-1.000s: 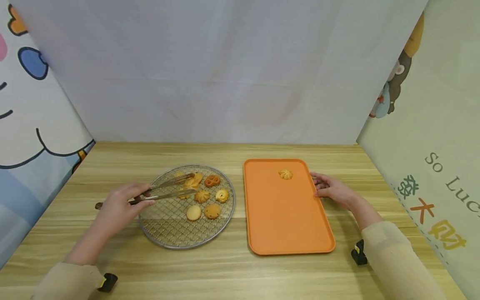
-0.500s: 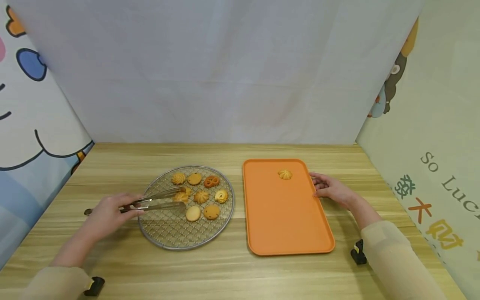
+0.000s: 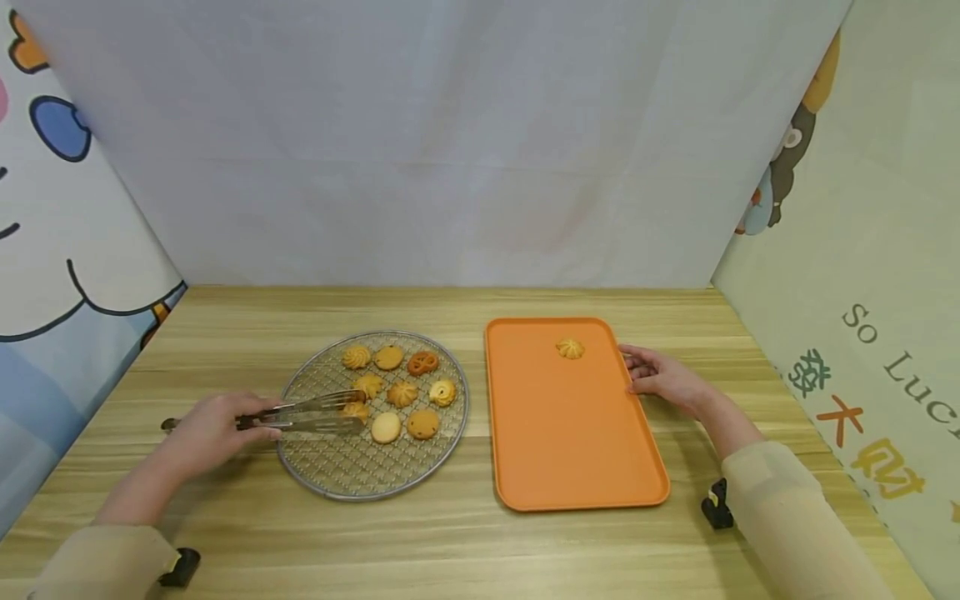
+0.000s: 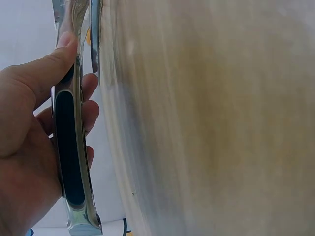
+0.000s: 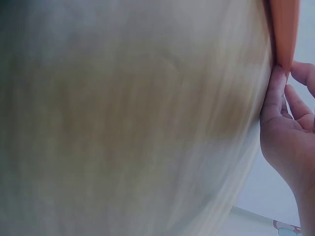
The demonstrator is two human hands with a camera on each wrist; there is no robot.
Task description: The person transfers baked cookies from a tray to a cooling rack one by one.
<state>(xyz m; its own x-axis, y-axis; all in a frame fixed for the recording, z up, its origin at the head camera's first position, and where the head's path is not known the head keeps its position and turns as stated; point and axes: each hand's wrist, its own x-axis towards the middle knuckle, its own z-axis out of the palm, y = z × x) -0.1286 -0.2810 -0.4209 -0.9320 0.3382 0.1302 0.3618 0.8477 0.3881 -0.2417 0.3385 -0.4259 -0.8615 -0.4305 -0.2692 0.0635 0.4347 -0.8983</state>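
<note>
My left hand (image 3: 213, 433) grips metal serving tongs (image 3: 318, 412), whose dark handle inlay (image 4: 70, 147) shows in the left wrist view. The tong arms are spread over the left part of a round wire rack (image 3: 352, 475). Between their tips lies a piped cookie (image 3: 355, 412), partly covered by them. Another piped cookie (image 3: 367, 385) sits just behind. At the right rim of an orange tray (image 3: 570, 442), my right hand (image 3: 667, 383) holds the edge with thumb and fingers. In the right wrist view its fingertips meet the tray's side (image 5: 285, 34). One ridged cookie (image 3: 570, 348) lies on the tray.
Around the tongs on the rack are a pretzel (image 3: 423, 362), a pale round cookie (image 3: 386, 427), a browner round cookie (image 3: 423, 424), and several others. A wooden table (image 3: 480, 550) carries everything. A white backdrop (image 3: 450, 167) stands behind, with printed panels at both sides.
My left hand has drawn the tongs left and toward me, from the back cookies to the piped cookie at the left. The right hand and tray have kept their place.
</note>
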